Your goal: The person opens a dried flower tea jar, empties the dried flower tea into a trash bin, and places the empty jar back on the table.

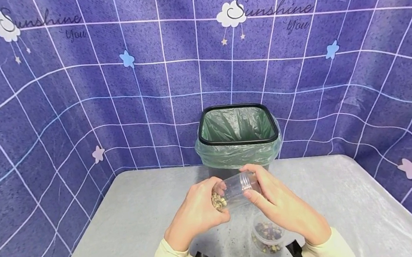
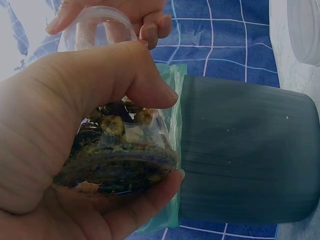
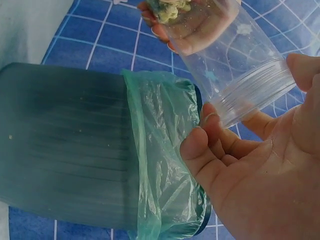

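We saw the left hand (image 1: 197,208) with its fingers curled round the base end of a clear jar (image 1: 234,190), yellowish dried pieces (image 1: 219,202) gathered beside those fingers. The right hand (image 1: 284,207) had its fingers and thumb bent round the threaded end, so the jar lay tilted between both hands' fingers. Beyond the fingertips we saw a bin (image 1: 219,172) with a green bag (image 1: 238,154); below the right fingers, a clear tub (image 1: 259,239) held similar pieces.

We see a bright head view, 2 dimmer wrist views, glints on the liner (image 3: 167,155) around the bin (image 2: 247,150), soft shadow before it, and left-wrist-view glare beyond its rim (image 1: 240,142).
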The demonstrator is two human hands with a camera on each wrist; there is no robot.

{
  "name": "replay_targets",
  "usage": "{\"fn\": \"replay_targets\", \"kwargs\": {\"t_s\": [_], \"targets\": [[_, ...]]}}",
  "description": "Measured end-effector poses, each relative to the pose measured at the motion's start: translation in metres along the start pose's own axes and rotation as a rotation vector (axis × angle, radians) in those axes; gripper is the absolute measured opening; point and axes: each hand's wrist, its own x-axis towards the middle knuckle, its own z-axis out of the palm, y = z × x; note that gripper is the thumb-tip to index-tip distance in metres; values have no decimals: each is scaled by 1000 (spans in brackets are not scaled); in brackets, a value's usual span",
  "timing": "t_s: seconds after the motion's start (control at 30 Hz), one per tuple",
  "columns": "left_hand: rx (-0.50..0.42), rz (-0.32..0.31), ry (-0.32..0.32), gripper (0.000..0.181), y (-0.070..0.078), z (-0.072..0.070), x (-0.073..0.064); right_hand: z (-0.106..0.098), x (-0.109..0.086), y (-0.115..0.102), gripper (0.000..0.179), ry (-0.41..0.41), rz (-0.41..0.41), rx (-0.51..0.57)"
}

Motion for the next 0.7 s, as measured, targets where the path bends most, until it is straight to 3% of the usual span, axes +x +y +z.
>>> {"fn": "replay_targets", "kwargs": {"t_s": [0.7], "targets": [[10, 0, -10, 47, -1, 1, 1, -6, -3, -3, 54, 17, -110, -123]]}}
